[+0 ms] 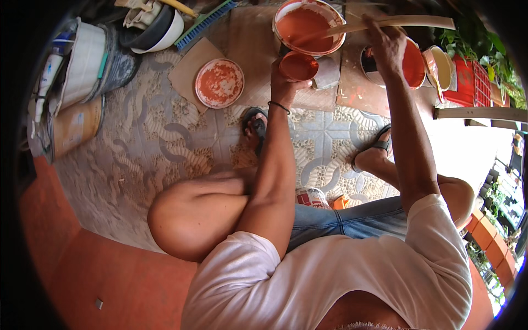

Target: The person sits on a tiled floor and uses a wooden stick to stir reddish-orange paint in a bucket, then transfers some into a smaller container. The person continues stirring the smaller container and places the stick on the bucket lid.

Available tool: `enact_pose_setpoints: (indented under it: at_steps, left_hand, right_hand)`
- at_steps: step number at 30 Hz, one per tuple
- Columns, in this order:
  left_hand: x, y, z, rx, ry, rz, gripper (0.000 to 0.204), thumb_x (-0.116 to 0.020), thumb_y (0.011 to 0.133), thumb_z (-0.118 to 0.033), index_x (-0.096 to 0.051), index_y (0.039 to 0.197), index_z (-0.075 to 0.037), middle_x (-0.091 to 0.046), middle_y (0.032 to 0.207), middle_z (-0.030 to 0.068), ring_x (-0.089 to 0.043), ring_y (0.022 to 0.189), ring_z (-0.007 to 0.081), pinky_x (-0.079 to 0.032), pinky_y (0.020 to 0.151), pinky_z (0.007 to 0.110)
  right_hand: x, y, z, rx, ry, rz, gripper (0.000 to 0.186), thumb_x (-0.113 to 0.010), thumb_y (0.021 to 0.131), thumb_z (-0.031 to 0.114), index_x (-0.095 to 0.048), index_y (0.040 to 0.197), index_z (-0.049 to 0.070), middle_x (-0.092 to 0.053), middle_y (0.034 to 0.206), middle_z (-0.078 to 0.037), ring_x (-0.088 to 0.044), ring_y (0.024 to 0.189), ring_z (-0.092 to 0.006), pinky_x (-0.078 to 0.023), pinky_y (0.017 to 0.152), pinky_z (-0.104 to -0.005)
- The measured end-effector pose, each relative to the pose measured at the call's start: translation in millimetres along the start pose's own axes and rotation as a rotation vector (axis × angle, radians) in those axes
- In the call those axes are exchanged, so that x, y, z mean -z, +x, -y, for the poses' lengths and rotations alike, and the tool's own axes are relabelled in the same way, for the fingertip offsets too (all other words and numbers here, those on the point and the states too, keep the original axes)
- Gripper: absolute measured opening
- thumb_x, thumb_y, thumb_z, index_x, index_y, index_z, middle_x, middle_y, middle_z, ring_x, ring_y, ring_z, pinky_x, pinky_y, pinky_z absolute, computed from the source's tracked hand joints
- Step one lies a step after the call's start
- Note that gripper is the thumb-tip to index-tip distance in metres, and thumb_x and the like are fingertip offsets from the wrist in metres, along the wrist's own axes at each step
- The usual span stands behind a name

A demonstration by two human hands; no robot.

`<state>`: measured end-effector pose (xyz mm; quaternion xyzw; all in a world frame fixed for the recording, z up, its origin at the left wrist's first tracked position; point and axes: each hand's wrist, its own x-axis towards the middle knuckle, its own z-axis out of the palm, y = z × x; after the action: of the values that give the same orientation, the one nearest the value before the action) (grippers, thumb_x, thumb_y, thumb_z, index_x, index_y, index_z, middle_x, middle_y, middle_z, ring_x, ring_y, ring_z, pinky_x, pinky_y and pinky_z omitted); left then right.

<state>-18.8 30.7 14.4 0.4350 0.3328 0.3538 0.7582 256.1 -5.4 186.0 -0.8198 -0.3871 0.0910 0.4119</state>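
Note:
My left hand (287, 82) is closed around a small cup of orange-red paint (298, 67), held at the near side of a white bucket (340, 44). In the bucket is more paint of the same colour. My right hand (386, 47) grips a flat wooden stick (415, 21). The stick slants left over the bucket's rim, its paint-coloured lower end down in the bucket. Left of the bucket lies a round lid (219, 83) smeared with orange paint. Under my right wrist stands a second paint container (413, 65), partly hidden by the arm.
Cardboard sheets (256, 33) lie beneath the buckets on the patterned tile floor (148, 132). At right are a cream-coloured pail (438, 61), a red crate (467, 83) and plants. Stacked containers (82, 63) and a blue-bristled brush (204, 25) are at left. A white tub (311, 197) sits between my legs.

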Motion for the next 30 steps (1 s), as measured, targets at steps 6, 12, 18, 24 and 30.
enact_pose_setpoints:
  at_steps: [6,12,18,24,30]
  left_hand:
    - [-12.7,-4.5,1.9,-0.022,-0.077,-0.132,0.099,-0.095,0.053,0.011,-0.055,0.143,-0.002,-0.070,0.136,0.0123,-0.072,0.122,0.0249,-0.064,0.105,0.039]
    - [-11.7,-9.3,-3.6,-0.005,-0.092,-0.147,0.094,-0.095,0.054,0.011,-0.059,0.139,-0.002,-0.072,0.133,0.0104,-0.071,0.123,0.0239,-0.065,0.104,0.039]
    - [-16.3,-5.6,-9.6,0.026,-0.047,-0.097,0.094,-0.093,0.055,0.012,-0.059,0.141,-0.003,-0.072,0.133,0.0101,-0.071,0.122,0.0240,-0.064,0.104,0.040]
    - [-5.8,-5.9,3.0,-0.002,-0.053,-0.089,0.094,-0.093,0.055,0.014,-0.059,0.141,-0.003,-0.071,0.134,0.0098,-0.071,0.124,0.0244,-0.064,0.106,0.040]
    - [-8.0,-3.9,-1.5,-0.004,0.001,-0.050,0.098,-0.093,0.053,0.014,-0.057,0.143,-0.003,-0.071,0.136,0.0103,-0.070,0.126,0.0243,-0.064,0.106,0.040]
  right_hand:
    - [-17.4,-2.0,-10.5,-0.053,0.525,-0.208,0.031,-0.086,0.101,0.031,-0.081,0.093,0.001,-0.076,0.078,-0.004,-0.067,0.064,-0.0109,-0.052,0.062,-0.0270]
    - [2.5,-10.5,10.2,0.013,-0.005,-0.069,0.030,-0.085,0.100,0.030,-0.082,0.093,0.000,-0.077,0.082,-0.004,-0.065,0.066,-0.0099,-0.050,0.063,-0.0266]
    - [-1.0,-4.0,2.2,-0.070,0.476,-0.224,0.031,-0.086,0.101,0.029,-0.083,0.112,0.000,-0.081,0.090,-0.006,-0.071,0.076,-0.0110,-0.056,0.070,-0.0271]
    - [6.5,5.0,24.1,0.074,0.399,-0.012,0.029,-0.086,0.102,0.028,-0.082,0.112,0.001,-0.082,0.094,-0.006,-0.073,0.072,-0.0098,-0.059,0.069,-0.0279]
    - [10.7,-2.5,14.6,0.364,-0.008,0.145,0.034,-0.082,0.104,0.033,-0.082,0.116,0.001,-0.082,0.089,-0.009,-0.073,0.063,-0.0144,-0.059,0.062,-0.0312]
